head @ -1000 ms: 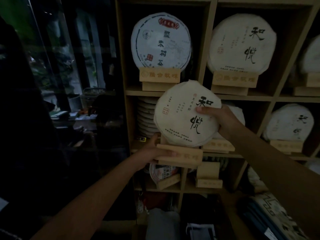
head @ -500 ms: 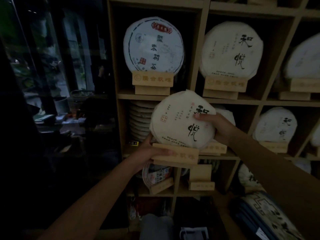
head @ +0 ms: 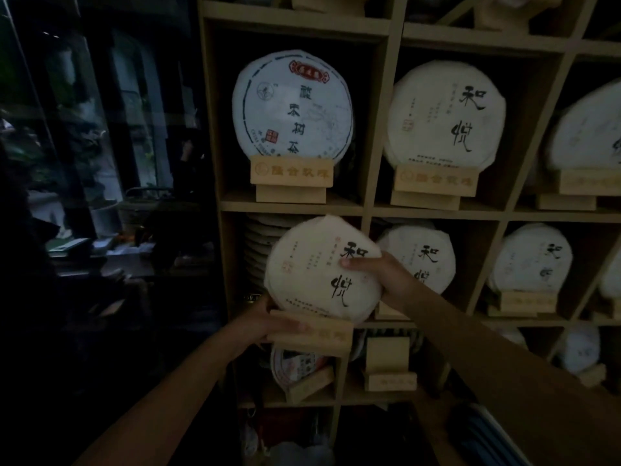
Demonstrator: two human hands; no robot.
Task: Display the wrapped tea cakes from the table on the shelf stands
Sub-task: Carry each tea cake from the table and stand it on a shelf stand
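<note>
- Your left hand gripped the wooden stand; your right hand pinched the wrapped tea cake seated on it, mid-frame before the shelf.
- Dim light blurred the left side.
- Five other displayed cakes showed fully; right-edge ones were cut off.

A round tea cake wrapped in white paper with black brush characters stands upright, slightly tilted, in a pale wooden stand held in front of the wooden shelf's lower left compartment.
</note>
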